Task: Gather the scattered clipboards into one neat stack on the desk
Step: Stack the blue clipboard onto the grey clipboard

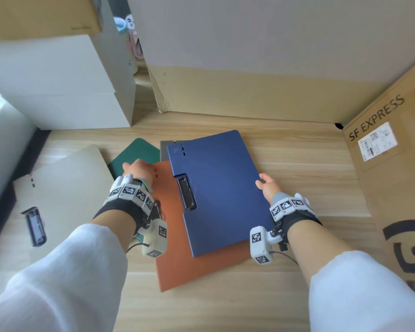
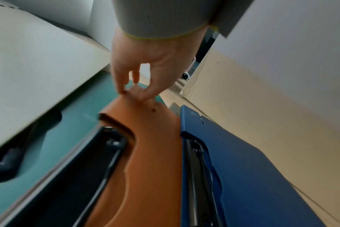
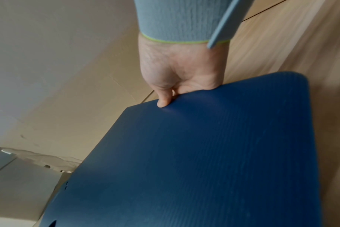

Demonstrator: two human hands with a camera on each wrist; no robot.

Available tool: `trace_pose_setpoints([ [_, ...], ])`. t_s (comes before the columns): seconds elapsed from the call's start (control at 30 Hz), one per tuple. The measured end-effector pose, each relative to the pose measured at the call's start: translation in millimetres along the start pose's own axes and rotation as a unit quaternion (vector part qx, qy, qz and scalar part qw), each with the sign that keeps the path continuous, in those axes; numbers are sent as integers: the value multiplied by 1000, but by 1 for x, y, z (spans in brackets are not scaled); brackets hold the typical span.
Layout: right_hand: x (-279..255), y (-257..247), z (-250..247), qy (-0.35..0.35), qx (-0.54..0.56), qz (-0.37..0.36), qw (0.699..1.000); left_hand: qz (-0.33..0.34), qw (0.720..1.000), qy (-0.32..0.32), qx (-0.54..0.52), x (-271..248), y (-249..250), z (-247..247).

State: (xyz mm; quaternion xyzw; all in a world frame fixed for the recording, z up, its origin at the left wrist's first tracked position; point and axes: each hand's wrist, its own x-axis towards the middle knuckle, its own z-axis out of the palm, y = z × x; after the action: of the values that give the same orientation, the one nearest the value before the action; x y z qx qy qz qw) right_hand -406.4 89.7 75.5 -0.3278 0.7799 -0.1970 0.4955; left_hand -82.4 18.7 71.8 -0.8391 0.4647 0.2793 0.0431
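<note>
Starting at the left, we have a beige clipboard [image 1: 65, 185] lying apart on the bench [image 1: 309, 164], its black clip toward us; it is not yet part of the pile, so we judge it is left for later. Beside it a green clipboard [image 1: 135, 152] peeks out from under the orange clipboard [image 1: 197, 267], with a grey one [image 1: 164, 149] barely showing behind.

Our left hand [image 2: 145, 67] comes next: its fingertips [image 2: 124, 90] pinch the far corner of the orange clipboard, likely to steady or shift it so the boards line up. The wrist view is blurred, so we cannot tell how firm that pinch is.

On top lies the blue clipboard [image 1: 221, 188], skewed against the orange one beneath and overhanging it on the right. Our right hand [image 3: 182, 72] grips its right edge, thumb [image 3: 164, 99] pressed on top and fingers curled under. We judge this grip lets us swing the board square.

Farther right a cardboard box [image 1: 393, 176] marked SF EXPRESS hems in the bench.
</note>
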Motion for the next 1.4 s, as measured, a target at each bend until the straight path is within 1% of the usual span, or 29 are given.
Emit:
trace_pose_setpoints([
  [0.03, -1, 1, 0, 3, 3, 0, 1000, 16, 999, -1, -34, 1, 4, 0],
  [0.1, -2, 4, -1, 8, 4, 2, 1000, 38, 998, -32, -33, -2, 10, 4],
  [0.17, -3, 10, -2, 11, 2, 8, 1000, 35, 997, -70, 5, 12, 3, 21],
  [0.23, -4, 16, -4, 11, -1, 18, 1000, 31, 993, -111, 21, 29, -4, 42],
  [0.27, -5, 19, -5, 9, -1, 24, 1000, 23, 990, -136, 28, 29, -6, 48],
  [0.3, -6, 21, -5, 7, -3, 28, 1000, 19, 988, -147, 43, 15, -4, 43],
  [0.37, -6, 24, -5, 6, -1, 33, 999, 13, 990, -136, 32, -11, 2, 28],
  [0.43, -7, 26, -6, 6, 9, 31, 999, 20, 992, -128, 7, -27, 11, 17],
  [0.53, -7, 29, -6, 8, 21, 33, 999, 30, 992, -102, -62, -30, 21, 16],
  [0.57, -8, 30, -6, 8, 19, 36, 999, 35, 989, -102, -105, -27, 23, 19],
  [0.63, -9, 35, -5, 1, 12, 46, 999, 54, 984, -106, -130, -27, 28, 24],
  [0.7, -10, 41, -3, -17, -4, 72, 997, 68, 986, -107, -106, -29, 30, 30],
  [0.73, -11, 43, -2, -26, -9, 85, 996, 72, 989, -93, -89, -32, 31, 32],
  [0.8, -12, 45, -3, -32, -36, 105, 993, 88, 989, -72, -90, -40, 32, 33],
  [0.83, -10, 45, -5, -28, -59, 108, 992, 94, 989, -73, -87, -43, 33, 34],
  [0.93, -8, 40, -10, -5, -95, 98, 991, 94, 990, -77, -77, -51, 37, 36],
  [1.07, -7, 33, -7, -5, -137, 95, 986, 117, 990, -73, -38, -57, 43, 38],
  [1.3, -3, 19, -8, 21, -182, 73, 980, 107, 992, -68, -5, -60, 45, 38],
  [1.4, -6, 16, -9, 0, -176, 77, 981, 101, 993, -66, -14, -62, 44, 41],
])
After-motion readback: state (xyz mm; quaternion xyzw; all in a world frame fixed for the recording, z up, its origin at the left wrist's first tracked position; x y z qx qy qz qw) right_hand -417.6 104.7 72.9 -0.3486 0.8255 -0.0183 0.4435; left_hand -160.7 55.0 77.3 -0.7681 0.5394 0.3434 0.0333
